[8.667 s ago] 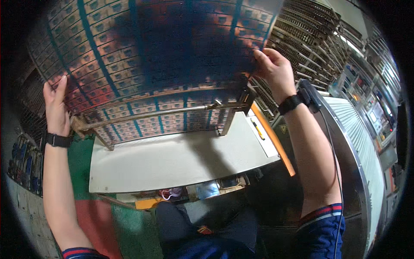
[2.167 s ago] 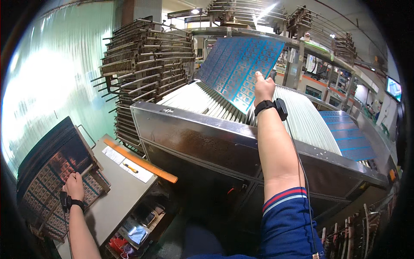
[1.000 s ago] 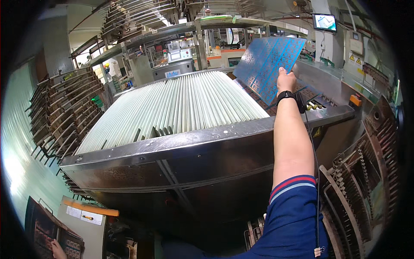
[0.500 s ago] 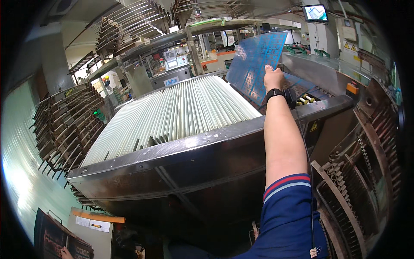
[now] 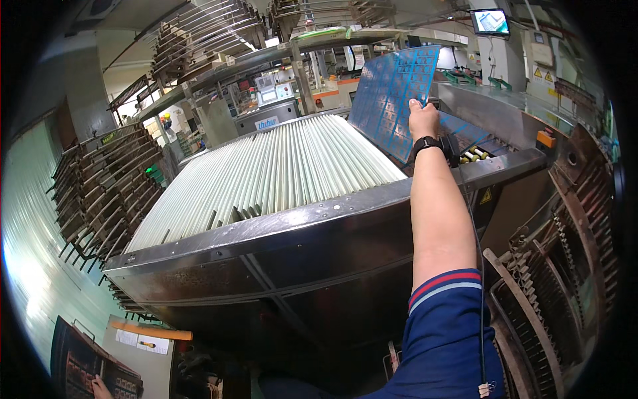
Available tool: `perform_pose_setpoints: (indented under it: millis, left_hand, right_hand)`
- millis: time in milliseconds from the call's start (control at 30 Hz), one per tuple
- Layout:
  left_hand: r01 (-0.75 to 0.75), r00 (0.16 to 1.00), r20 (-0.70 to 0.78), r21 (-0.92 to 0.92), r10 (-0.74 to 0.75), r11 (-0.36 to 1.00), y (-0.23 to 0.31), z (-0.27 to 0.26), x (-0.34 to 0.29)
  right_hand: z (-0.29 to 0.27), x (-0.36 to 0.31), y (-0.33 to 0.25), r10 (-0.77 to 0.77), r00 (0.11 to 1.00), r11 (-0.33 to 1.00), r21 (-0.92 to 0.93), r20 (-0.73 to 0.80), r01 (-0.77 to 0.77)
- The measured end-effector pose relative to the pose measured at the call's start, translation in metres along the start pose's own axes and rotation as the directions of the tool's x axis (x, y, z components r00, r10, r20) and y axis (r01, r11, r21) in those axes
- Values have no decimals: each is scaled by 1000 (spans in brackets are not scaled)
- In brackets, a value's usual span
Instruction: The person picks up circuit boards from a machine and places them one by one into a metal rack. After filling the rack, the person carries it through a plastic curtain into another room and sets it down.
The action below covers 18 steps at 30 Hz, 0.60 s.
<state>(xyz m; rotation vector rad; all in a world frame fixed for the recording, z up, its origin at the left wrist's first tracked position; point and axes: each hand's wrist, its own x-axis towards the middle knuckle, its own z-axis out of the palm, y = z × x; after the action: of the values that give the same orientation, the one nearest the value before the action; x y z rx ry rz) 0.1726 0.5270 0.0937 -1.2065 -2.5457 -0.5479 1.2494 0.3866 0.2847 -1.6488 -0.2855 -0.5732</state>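
My right hand [image 5: 423, 121], with a black band at its wrist, is closed on the right edge of a blue circuit board panel [image 5: 387, 96]. The panel stands tilted at the right end of a row of pale upright slats [image 5: 279, 166], above the machine's roller bed. Another blue panel [image 5: 463, 131] lies flat just beyond my wrist. At the lower left, my left hand [image 5: 100, 388] shows only in part, gripping the edge of a dark panel with copper-coloured patterns [image 5: 80, 366]. Whether it is one panel or a stack, I cannot tell.
A steel rail [image 5: 286, 219] runs along the machine's near side. Yellowish rollers [image 5: 474, 154] show beside my wrist, and an orange switch box [image 5: 545, 138] sits farther right. Metal racks [image 5: 100, 193] stand at the left, with more toothed racks [image 5: 531, 312] at the lower right.
The blue panel has tilted slightly, and the glare on its left part has faded. My right hand keeps its hold at nearly the same place. The left hand looks unchanged.
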Motion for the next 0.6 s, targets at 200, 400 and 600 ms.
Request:
perform_pose_setpoints:
  millis: [200,400,600]
  left_hand:
    - [-27,999,24,-26,28,999,5,-9,-7]
    - [-50,995,87,-11,51,999,13,-21,-17]
    - [-29,1000,-7,-37,29,999,0,-6,-7]
  right_hand:
    - [3,4,4,-69,998,997,-24,12,69]
    - [1,-4,2,-163,983,986,-23,86,166]
    - [4,-10,-2,-218,971,975,-30,95,222]
